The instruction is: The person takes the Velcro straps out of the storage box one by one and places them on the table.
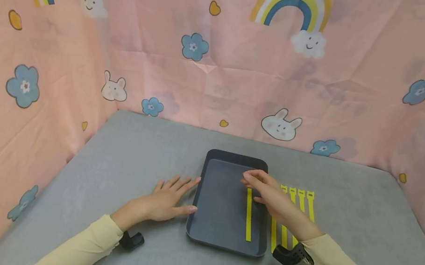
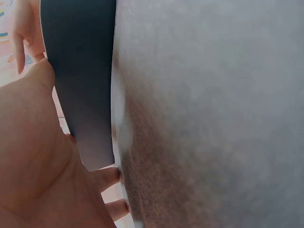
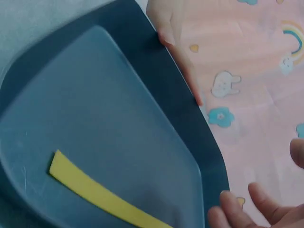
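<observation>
A dark grey rectangular tray [image 1: 222,200] lies on the table. In it, toward its right side, is a yellow cable strap [image 1: 249,219], its far end hidden by my right hand [image 1: 269,194]. That hand hovers over the tray's right part, fingers loosely bent; the right wrist view shows the thumb [image 3: 297,152] apart from the other fingers [image 3: 232,211], with the strap [image 3: 104,197] running out of frame beside them. My left hand [image 1: 166,200] has its fingers spread, fingertips touching the tray's left rim, as the left wrist view of the tray wall [image 2: 80,85] also shows.
Several more yellow straps [image 1: 311,207] with slotted heads lie in a row just right of the tray, partly under my right forearm. The grey table [image 1: 141,148] is bounded by a pink patterned curtain [image 1: 219,91] at the back and sides.
</observation>
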`<state>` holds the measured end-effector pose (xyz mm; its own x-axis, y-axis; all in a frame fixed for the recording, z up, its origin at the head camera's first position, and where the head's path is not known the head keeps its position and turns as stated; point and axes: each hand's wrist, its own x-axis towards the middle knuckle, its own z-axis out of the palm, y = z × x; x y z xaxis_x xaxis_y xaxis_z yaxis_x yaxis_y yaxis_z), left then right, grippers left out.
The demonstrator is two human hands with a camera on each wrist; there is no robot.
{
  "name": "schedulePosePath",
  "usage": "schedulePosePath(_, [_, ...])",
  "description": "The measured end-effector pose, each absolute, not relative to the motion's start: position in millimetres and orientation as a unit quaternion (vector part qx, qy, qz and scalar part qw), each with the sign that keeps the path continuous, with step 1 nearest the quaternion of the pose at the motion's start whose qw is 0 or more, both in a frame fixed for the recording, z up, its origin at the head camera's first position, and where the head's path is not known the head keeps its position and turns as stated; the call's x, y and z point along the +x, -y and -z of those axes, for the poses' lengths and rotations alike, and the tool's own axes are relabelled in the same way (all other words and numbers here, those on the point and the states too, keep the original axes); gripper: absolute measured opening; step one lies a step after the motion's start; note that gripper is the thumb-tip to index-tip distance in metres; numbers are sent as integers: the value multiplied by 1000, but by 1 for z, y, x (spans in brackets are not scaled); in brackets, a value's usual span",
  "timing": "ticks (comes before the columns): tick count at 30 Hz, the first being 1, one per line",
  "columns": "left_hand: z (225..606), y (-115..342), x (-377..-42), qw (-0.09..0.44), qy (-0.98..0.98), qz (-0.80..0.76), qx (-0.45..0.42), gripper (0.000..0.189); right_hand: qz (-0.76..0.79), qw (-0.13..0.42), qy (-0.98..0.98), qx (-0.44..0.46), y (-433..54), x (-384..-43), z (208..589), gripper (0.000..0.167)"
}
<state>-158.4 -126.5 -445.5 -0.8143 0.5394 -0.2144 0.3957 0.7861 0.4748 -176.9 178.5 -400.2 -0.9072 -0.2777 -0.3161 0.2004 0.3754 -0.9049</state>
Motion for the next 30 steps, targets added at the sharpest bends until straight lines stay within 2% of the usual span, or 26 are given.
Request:
schedulePosePath(4, [445,126,-159,167,-930,-209,252,81,543,214,-812,-17,-174,-177,405,58])
schedulePosePath(10, [444,126,-157,168,-932,-205,249,80,492,197,-846,-56,-171,-173,416,45])
schedulePosePath(15, [444,126,-157,166,-931,-207,251,80,482,182,-853,-79,-168,-173,419,44])
schedulePosePath(30, [444,125,-158,171,-931,-204,249,81,483,189,-849,-96,-154,-179,424,43])
